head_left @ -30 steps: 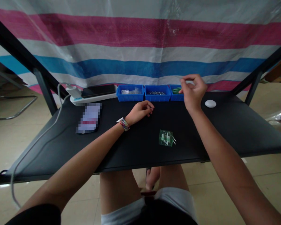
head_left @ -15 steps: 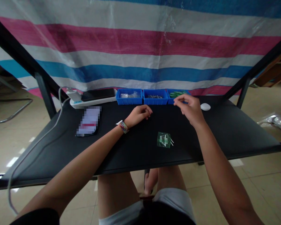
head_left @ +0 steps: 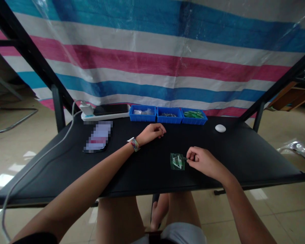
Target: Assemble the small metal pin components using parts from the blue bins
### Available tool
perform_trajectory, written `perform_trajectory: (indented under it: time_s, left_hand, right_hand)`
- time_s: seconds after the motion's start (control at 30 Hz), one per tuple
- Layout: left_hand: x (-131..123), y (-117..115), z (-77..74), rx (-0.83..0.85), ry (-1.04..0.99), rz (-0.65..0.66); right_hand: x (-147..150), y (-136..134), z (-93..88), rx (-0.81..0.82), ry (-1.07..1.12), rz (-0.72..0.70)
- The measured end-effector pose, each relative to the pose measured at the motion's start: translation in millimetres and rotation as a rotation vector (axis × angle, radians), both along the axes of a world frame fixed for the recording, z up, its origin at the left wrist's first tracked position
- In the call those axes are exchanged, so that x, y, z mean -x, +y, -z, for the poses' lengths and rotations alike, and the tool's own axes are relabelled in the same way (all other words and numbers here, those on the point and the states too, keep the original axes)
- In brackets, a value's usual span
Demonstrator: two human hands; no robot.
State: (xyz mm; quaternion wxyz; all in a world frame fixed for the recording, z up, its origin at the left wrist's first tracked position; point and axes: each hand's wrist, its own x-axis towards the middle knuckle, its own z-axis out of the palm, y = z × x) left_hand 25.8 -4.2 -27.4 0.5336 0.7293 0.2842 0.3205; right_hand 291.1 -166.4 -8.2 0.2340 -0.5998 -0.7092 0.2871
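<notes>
My left hand [head_left: 151,134] rests on the black tabletop in front of the blue bins. Its fingers are loosely curled and slightly apart, with nothing visible in them. Right of centre, my right hand [head_left: 202,162] is closed in a pinch on thin metal pins [head_left: 185,158] at the right edge of a small clear bag [head_left: 177,162] with green printing. The bag lies flat on the table. My fingers cover most of the pins. Along the back edge stand three blue bins: one with clear plastic packets [head_left: 142,113], one with metal pins [head_left: 169,115], one with green packets [head_left: 194,114].
A power strip [head_left: 106,117] with a dark phone [head_left: 111,109] on it stands at the back left, its white cable [head_left: 51,145] running down the left side. A blurred-out phone [head_left: 99,136] lies before it. A white mouse-like object [head_left: 220,128] sits at right. Striped sheeting [head_left: 152,64] hangs behind.
My right hand has come down from in front of the green-packet bin to the small bag and closed on the pins there. My left hand has stayed in place. The view has tilted up slightly.
</notes>
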Motion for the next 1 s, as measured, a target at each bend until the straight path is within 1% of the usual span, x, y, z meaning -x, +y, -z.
perform_trajectory:
  time_s: [0.17,0.23,0.3,0.4,0.5,0.6,0.7,0.8,1.0]
  left_hand:
    - [-0.9,-1.1,-1.9,-0.005,0.002,0.005]
    - [-1.5,-0.5,-0.9,-0.009,0.004,0.000]
    - [-2.1,0.2,0.6,-0.011,-0.008,-0.003]
    - [-3.0,0.6,2.7,0.008,-0.048,-0.018]
    - [-3.0,0.3,2.9,0.034,-0.076,-0.038]
    - [-1.8,0.3,2.2,0.049,-0.074,-0.039]
    - [-1.0,1.1,2.4,0.067,-0.076,-0.052]
    - [-1.5,2.2,3.3,0.063,-0.065,-0.051]
    - [-2.7,0.9,0.6,0.072,-0.043,-0.027]
  right_hand:
    - [-14.0,15.8,5.2,-0.034,-0.012,0.016]
    - [-17.4,28.9,5.1,-0.068,-0.002,0.008]
    - [-17.4,47.9,3.1,-0.120,0.041,-0.001]
    - [-8.9,83.9,-0.7,-0.183,0.185,-0.014]
    - [8.6,118.5,-0.8,-0.149,0.319,-0.073]
    - [27.9,139.7,5.3,-0.118,0.406,-0.160]
    - [39.7,144.2,14.5,-0.091,0.515,-0.154]
    - [42.5,139.3,20.2,-0.065,0.593,-0.135]
    - [44.2,133.6,19.8,-0.062,0.620,-0.122]
